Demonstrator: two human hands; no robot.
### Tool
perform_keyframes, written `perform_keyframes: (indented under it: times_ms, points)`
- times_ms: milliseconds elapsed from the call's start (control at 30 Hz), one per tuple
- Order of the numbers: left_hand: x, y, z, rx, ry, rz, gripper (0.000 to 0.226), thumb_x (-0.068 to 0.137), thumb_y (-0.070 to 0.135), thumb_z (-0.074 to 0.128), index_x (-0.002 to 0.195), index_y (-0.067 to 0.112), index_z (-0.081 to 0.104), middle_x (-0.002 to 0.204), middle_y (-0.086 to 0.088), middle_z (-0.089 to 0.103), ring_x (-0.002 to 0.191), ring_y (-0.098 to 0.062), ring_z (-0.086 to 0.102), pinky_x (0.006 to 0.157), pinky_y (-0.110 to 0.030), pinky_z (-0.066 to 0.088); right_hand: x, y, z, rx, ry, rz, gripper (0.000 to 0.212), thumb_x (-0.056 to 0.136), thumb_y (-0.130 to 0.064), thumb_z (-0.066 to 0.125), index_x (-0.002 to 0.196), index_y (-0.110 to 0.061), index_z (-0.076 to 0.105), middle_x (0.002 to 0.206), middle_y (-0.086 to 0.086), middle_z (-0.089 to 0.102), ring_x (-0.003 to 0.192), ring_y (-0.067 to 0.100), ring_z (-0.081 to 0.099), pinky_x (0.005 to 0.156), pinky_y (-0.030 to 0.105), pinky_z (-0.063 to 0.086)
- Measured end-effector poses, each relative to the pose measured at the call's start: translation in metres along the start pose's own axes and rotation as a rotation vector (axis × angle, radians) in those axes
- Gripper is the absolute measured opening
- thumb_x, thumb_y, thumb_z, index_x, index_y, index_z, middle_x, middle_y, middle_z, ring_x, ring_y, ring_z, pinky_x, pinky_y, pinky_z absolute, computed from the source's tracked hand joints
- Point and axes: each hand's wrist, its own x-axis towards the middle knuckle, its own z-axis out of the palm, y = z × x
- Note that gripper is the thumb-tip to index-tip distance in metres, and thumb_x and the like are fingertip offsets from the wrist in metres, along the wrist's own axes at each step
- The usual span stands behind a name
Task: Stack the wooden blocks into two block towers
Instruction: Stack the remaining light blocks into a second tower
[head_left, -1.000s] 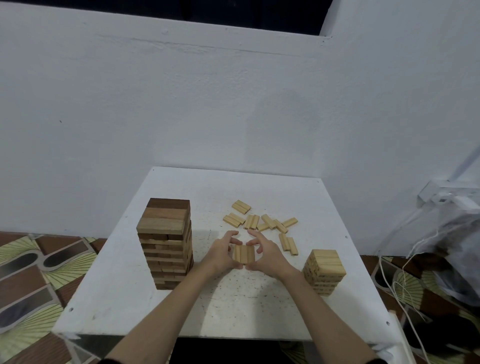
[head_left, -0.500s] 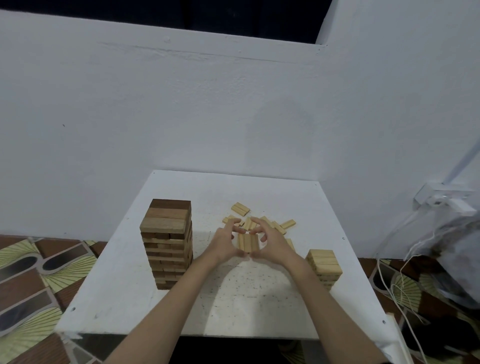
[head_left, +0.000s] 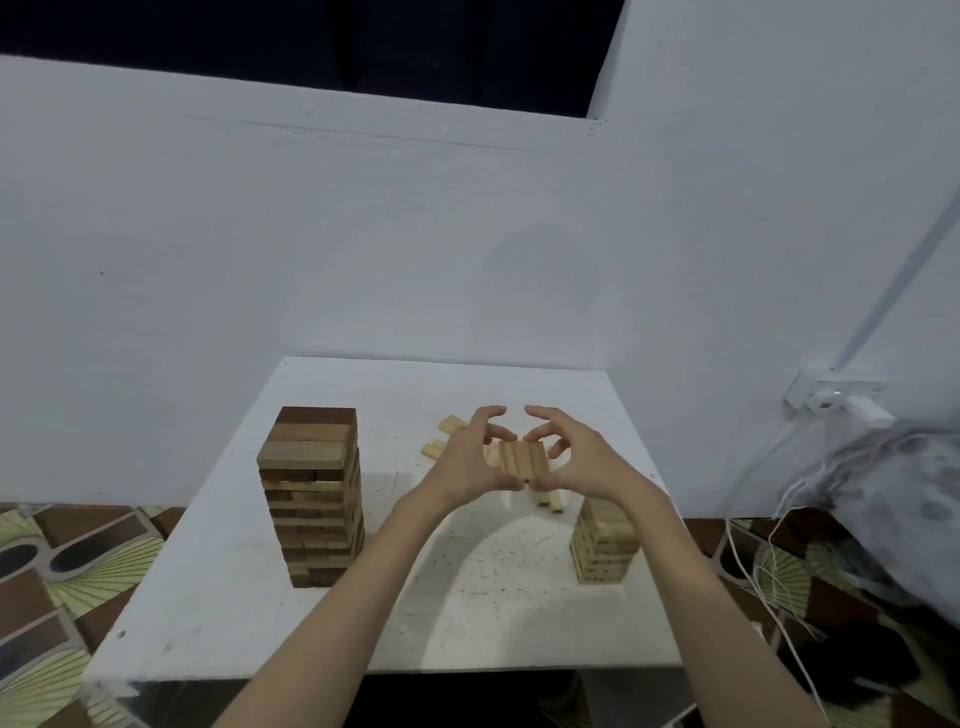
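A tall tower of darker wooden blocks (head_left: 314, 496) stands on the left of the white table (head_left: 249, 587). A shorter tower of light blocks (head_left: 602, 545) stands on the right, partly behind my right forearm. Between my hands, lifted above the table, is a flat row of three light blocks (head_left: 522, 460). My left hand (head_left: 462, 460) pinches its left side and my right hand (head_left: 582, 460) pinches its right side, fingers curled. Loose light blocks (head_left: 449, 426) lie behind my hands, mostly hidden, and a few more (head_left: 550, 500) show below them.
The table stands against a white wall. A wall socket with a plugged adapter (head_left: 836, 397) and white cables (head_left: 774, 582) hang at the right, beside a grey bag (head_left: 904, 499). Patterned floor (head_left: 62, 571) surrounds the table.
Both hands have lifted the row of three blocks off the table and carried it up and slightly right. The camera view has tilted upward.
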Motion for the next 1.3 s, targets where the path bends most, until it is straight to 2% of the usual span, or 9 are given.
perform_keyframes:
  times_ms: [100, 267, 367, 533, 667, 900, 1300]
  points:
    - [-0.002, 0.014, 0.016, 0.002, -0.013, 0.039, 0.09, 0.067, 0.015, 0.083, 0.139, 0.021, 0.03, 0.116, 0.007, 0.057, 0.115, -0.014, 0.043, 0.092, -0.025, 0.034, -0.015, 0.007, -0.019, -0.032, 0.003, 0.003, 0.084, 0.071, -0.011, 0.08, 0.137, -0.037, 0.037, 0.113, -0.018, 0.056, 0.094, 0.012, 0.049, 0.082, 0.021, 0.044]
    - [-0.007, 0.032, 0.051, -0.021, -0.034, 0.073, 0.091, 0.07, 0.019, 0.082, 0.141, 0.023, 0.026, 0.117, 0.008, 0.055, 0.117, -0.01, 0.039, 0.091, -0.021, 0.03, -0.04, 0.026, -0.045, -0.075, 0.001, 0.051, 0.085, 0.071, -0.016, 0.082, 0.137, -0.042, 0.035, 0.113, -0.024, 0.055, 0.097, 0.007, 0.048, 0.077, 0.017, 0.041]
    - [-0.01, 0.035, 0.074, -0.039, -0.032, 0.073, 0.095, 0.067, 0.021, 0.083, 0.141, 0.024, 0.023, 0.113, 0.011, 0.054, 0.118, -0.009, 0.038, 0.095, -0.023, 0.031, -0.054, 0.038, -0.055, -0.075, -0.003, 0.083, 0.085, 0.07, -0.016, 0.083, 0.136, -0.042, 0.035, 0.114, -0.022, 0.056, 0.099, 0.007, 0.048, 0.075, 0.016, 0.042]
    - [-0.014, 0.035, 0.097, -0.066, -0.027, 0.058, 0.1, 0.066, 0.027, 0.084, 0.143, 0.023, 0.021, 0.117, 0.01, 0.054, 0.125, -0.012, 0.034, 0.103, -0.029, 0.029, -0.067, 0.055, -0.062, -0.081, -0.021, 0.12, 0.086, 0.072, -0.017, 0.082, 0.139, -0.041, 0.034, 0.117, -0.021, 0.055, 0.102, 0.007, 0.048, 0.074, 0.017, 0.048]
    - [-0.013, 0.034, 0.104, -0.047, -0.012, 0.053, 0.101, 0.065, 0.031, 0.084, 0.143, 0.022, 0.021, 0.115, 0.012, 0.054, 0.127, -0.013, 0.032, 0.108, -0.037, 0.029, -0.068, 0.063, -0.062, -0.06, -0.029, 0.134, 0.086, 0.073, -0.015, 0.081, 0.14, -0.039, 0.033, 0.12, -0.017, 0.056, 0.105, 0.008, 0.047, 0.073, 0.019, 0.049]
    - [-0.012, 0.029, 0.107, -0.013, -0.014, 0.052, 0.099, 0.066, 0.031, 0.083, 0.143, 0.021, 0.021, 0.113, 0.015, 0.053, 0.127, -0.012, 0.03, 0.106, -0.029, 0.026, -0.063, 0.073, -0.058, -0.048, -0.053, 0.143, 0.086, 0.074, -0.014, 0.08, 0.14, -0.039, 0.032, 0.122, -0.016, 0.055, 0.108, 0.011, 0.047, 0.075, 0.02, 0.048]
    - [-0.008, 0.024, 0.109, 0.014, -0.035, 0.025, 0.1, 0.066, 0.035, 0.083, 0.143, 0.024, 0.02, 0.118, 0.012, 0.055, 0.127, -0.013, 0.03, 0.108, -0.034, 0.027, -0.059, 0.081, -0.055, -0.053, -0.063, 0.154, 0.086, 0.074, -0.015, 0.08, 0.139, -0.041, 0.029, 0.121, -0.018, 0.054, 0.11, 0.011, 0.047, 0.075, 0.018, 0.046]
